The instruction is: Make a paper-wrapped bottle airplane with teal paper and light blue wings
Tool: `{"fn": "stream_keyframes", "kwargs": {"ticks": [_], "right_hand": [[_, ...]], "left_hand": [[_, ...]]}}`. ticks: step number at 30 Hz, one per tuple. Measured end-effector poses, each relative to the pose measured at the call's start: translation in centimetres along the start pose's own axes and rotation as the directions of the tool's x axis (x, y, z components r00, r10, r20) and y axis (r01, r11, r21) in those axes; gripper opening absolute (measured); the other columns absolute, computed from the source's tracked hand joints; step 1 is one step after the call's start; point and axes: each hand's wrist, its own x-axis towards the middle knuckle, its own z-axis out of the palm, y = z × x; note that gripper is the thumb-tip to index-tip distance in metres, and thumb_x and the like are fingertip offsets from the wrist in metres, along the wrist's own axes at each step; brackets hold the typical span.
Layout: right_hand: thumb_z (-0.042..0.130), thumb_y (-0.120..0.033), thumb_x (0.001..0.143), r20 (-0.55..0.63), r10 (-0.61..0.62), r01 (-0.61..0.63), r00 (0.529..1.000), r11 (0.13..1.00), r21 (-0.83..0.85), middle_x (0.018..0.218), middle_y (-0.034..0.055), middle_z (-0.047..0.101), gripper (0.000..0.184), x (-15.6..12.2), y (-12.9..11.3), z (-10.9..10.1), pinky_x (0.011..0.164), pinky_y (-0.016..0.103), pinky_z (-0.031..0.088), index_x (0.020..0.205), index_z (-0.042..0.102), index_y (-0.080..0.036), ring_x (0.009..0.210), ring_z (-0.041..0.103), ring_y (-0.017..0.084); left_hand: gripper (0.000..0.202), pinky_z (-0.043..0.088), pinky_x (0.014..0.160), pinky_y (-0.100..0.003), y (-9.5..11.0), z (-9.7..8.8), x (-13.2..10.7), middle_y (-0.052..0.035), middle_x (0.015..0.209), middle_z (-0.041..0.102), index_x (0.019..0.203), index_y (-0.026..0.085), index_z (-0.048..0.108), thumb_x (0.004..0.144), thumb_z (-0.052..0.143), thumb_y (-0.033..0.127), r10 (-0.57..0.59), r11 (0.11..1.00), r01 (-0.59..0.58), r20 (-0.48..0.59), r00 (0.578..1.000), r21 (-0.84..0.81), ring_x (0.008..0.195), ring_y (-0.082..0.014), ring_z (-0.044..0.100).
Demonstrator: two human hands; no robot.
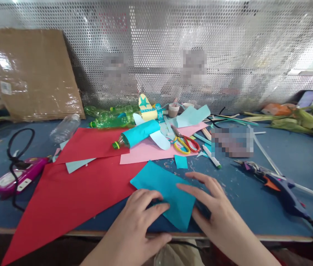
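Observation:
A teal sheet of paper (164, 188) lies near the table's front edge, partly over a large red paper triangle (81, 195). My left hand (137, 221) rests flat on the teal sheet's near left edge with fingers stretched out. My right hand (214, 207) lies flat on its right side, fingers spread across the paper. Neither hand grips anything.
Behind the teal sheet lie pink paper (151, 149), a bottle wrapped in teal paper with wings (138, 135), scissors (184, 142), green bottles (112, 118) and a clear bottle (65, 127). A glue gun (272, 184) lies right, a magenta tool with black cord (18, 177) left, cardboard (29, 74) against the mesh.

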Motion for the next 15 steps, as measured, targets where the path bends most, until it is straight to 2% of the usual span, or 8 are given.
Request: {"fn": "stream_keyframes", "kwargs": {"ticks": [3, 7, 10, 12, 15], "right_hand": [[0.053, -0.011, 0.08, 0.054, -0.119, 0.115, 0.991, 0.991, 0.061, 0.118, 0.0053, 0.063, 0.041, -0.2, -1.3, 0.2, 0.098, 0.051, 0.046, 0.114, 0.063, -0.03, 0.114, 0.056, 0.025], [0.058, -0.021, 0.086, 0.026, -0.081, 0.082, 0.996, 0.995, -0.06, 0.104, 0.0017, 0.072, 0.016, -0.8, -1.3, 0.4, 0.101, 0.061, 0.039, 0.096, 0.067, -0.03, 0.111, 0.06, 0.028], [0.054, -0.02, 0.088, 0.008, -0.089, 0.089, 0.996, 0.988, -0.128, 0.093, 0.0035, 0.075, 0.017, -0.8, -0.5, -0.1, 0.1, 0.065, 0.039, 0.093, 0.068, -0.028, 0.115, 0.059, 0.031], [0.052, -0.021, 0.087, -0.003, -0.114, 0.112, 0.994, 0.982, -0.151, 0.089, 0.0047, 0.075, 0.018, -0.6, 0.0, -0.6, 0.098, 0.063, 0.043, 0.092, 0.068, -0.027, 0.115, 0.06, 0.031], [0.051, -0.021, 0.087, -0.014, -0.155, 0.151, 0.988, 0.976, -0.16, 0.09, 0.0047, 0.075, 0.018, -0.2, 0.8, -0.8, 0.091, 0.049, 0.054, 0.092, 0.067, -0.025, 0.101, 0.069, 0.027]], "left_hand": [[0.039, 0.055, 0.089, -0.047, 0.2, 0.1, 0.2, -0.0106, 0.116, 0.062, 0.116, 0.021, 0.063, 0.077, 0.07, 0.023, 0.003, 1.0, -0.003, -0.036, 0.999, -0.018, 0.107, -0.0284, 0.059], [0.045, 0.056, 0.087, -0.048, -0.4, -0.1, 0.2, -0.0109, 0.12, 0.063, 0.121, 0.023, 0.06, 0.077, 0.069, 0.025, -0.004, 0.999, 0.008, -0.079, 0.997, 0.04, 0.107, -0.0295, 0.06], [0.047, 0.053, 0.091, -0.054, -1.5, -0.3, 0.1, -0.0102, 0.127, 0.061, 0.12, 0.025, 0.061, 0.075, 0.071, 0.029, -0.03, 0.99, 0.049, -0.141, 0.99, 0.134, 0.115, -0.0343, 0.056], [0.051, 0.054, 0.09, -0.053, -2.2, -0.5, 0.1, -0.0093, 0.126, 0.063, 0.121, 0.025, 0.06, 0.073, 0.074, 0.032, -0.043, 0.985, 0.066, -0.141, 0.989, 0.161, 0.115, -0.0348, 0.057], [0.05, 0.058, 0.086, -0.047, -3.0, -0.6, 0.2, -0.0082, 0.119, 0.067, 0.12, 0.024, 0.06, 0.072, 0.074, 0.029, -0.039, 0.985, 0.061, -0.138, 0.99, 0.159, 0.107, -0.032, 0.062]]}}
